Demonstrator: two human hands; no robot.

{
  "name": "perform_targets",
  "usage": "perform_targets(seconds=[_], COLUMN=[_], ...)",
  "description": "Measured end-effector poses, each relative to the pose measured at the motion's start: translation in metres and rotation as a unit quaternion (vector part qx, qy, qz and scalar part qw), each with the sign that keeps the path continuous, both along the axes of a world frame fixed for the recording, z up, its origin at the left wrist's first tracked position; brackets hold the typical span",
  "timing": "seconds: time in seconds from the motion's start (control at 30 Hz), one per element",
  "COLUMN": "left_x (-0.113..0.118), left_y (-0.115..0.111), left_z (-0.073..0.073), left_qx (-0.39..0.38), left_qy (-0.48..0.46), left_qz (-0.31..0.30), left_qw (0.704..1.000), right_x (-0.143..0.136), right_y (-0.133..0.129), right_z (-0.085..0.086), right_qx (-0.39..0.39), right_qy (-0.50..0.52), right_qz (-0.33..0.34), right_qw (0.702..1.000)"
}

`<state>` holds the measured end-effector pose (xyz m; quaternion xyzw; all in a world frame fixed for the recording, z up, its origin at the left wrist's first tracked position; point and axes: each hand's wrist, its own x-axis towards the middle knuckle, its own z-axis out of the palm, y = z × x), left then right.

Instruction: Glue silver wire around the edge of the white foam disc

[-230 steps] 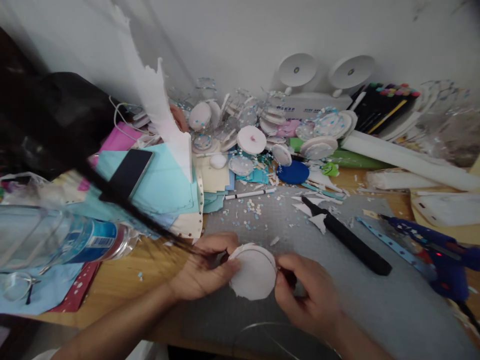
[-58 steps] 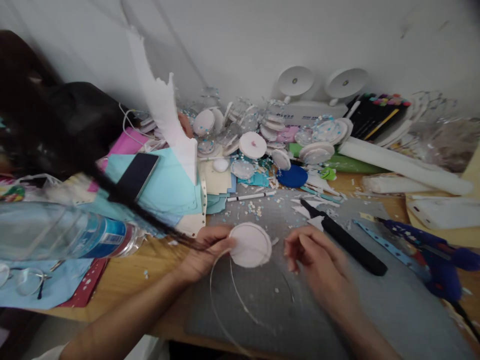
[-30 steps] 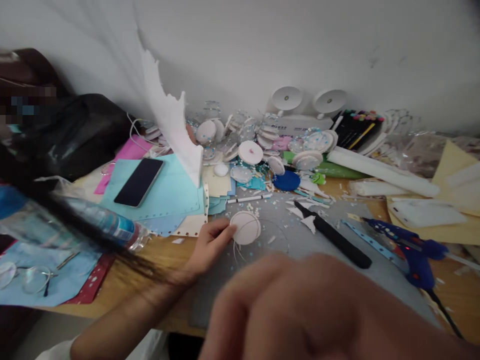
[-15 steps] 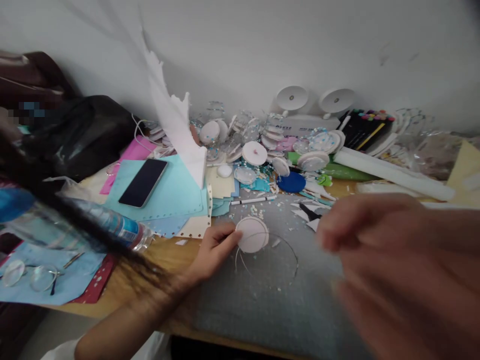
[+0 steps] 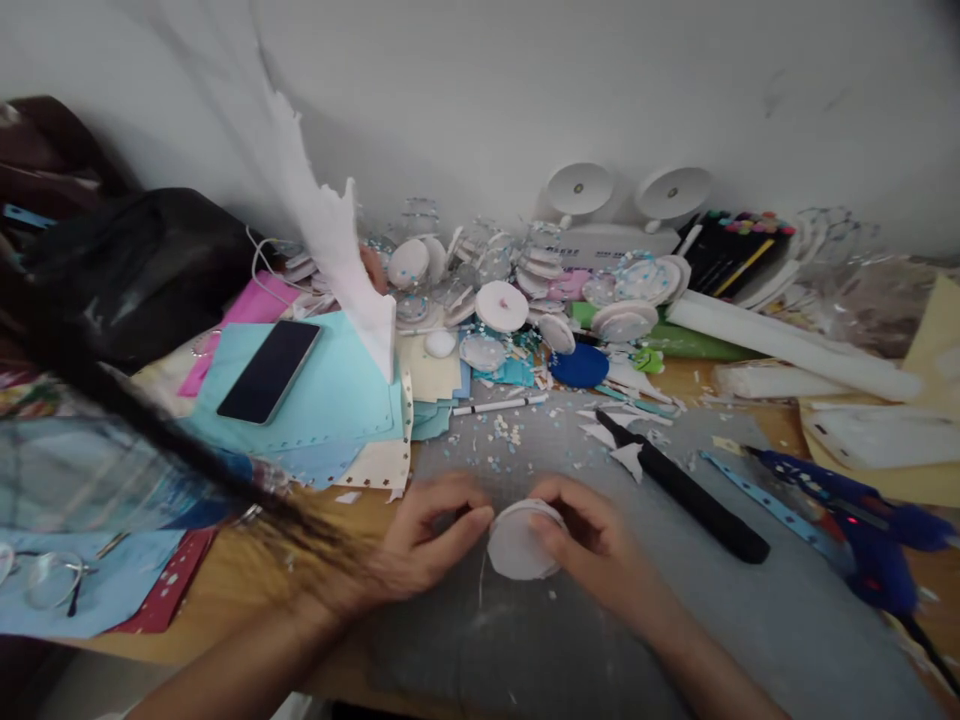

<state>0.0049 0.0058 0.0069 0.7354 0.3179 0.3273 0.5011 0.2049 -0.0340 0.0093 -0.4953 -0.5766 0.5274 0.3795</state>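
A round white disc (image 5: 523, 545) is held over the grey mat (image 5: 645, 640) near its front. My right hand (image 5: 589, 530) pinches the disc at its right side, thumb on its face and fingers behind the rim. At the disc's left edge, my left hand (image 5: 442, 530) has thumb and fingertips closed against the rim. A thin pale thread or wire hangs down below the left side of the disc. Beyond the hands, small white and blue bits (image 5: 506, 430) are scattered on the mat.
At the right are a black-handled tool (image 5: 697, 500) and blue glue guns (image 5: 862, 520). A phone (image 5: 270, 370) rests on turquoise paper (image 5: 352, 400) at the left. Decorated white discs (image 5: 502, 306) crowd the back near the wall, beside a marker box (image 5: 724, 260).
My right hand has come in from the right and now grips the disc. The disc has moved nearer to me, and the thin wire loop no longer shows as a ring.
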Motion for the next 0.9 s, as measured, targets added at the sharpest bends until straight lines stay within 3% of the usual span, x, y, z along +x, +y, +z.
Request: perform_targets(seconds=[0.2,0.37,0.57,0.9], left_x=[-0.0040,-0.0023,-0.0009,0.0003], left_y=[0.0045,0.0019,0.0024,0.0015], left_z=[0.0007,0.0001,0.0001,-0.0008], left_qx=[-0.002,0.026,0.034,0.057], left_qy=[-0.028,-0.017,0.030,0.048], left_qz=[0.066,-0.001,0.018,-0.018], left_qw=[0.997,1.000,0.999,0.997], right_x=[0.0008,-0.0024,-0.0008,-0.0015], right_y=[-0.0007,-0.0017,-0.0008,-0.0017], right_z=[0.0017,0.0017,-0.0036,-0.0070], right_qx=[-0.020,-0.023,-0.034,-0.020], right_qy=[0.035,0.035,0.051,0.023], right_qz=[-0.033,-0.031,-0.057,-0.054], right_qw=[0.999,0.999,0.996,0.998])
